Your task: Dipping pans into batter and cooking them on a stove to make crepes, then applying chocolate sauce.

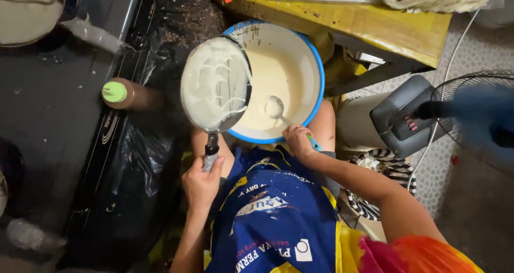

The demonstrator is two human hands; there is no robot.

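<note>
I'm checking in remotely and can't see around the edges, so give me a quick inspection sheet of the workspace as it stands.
Surface: yellow wooden table, stained, at top; dark cooktop at left.
Job's things: pan coated with pale batter, tilted over the blue-rimmed bowl of batter; ladle dipped in it.
Clutter: green-capped bottle, black plastic bag, striped cloth.
Hands: left hand grips the pan handle; right hand holds the ladle.
Cables: white cord running down by the fan.
Surroundings: electric fan at right, tiled floor.
</note>
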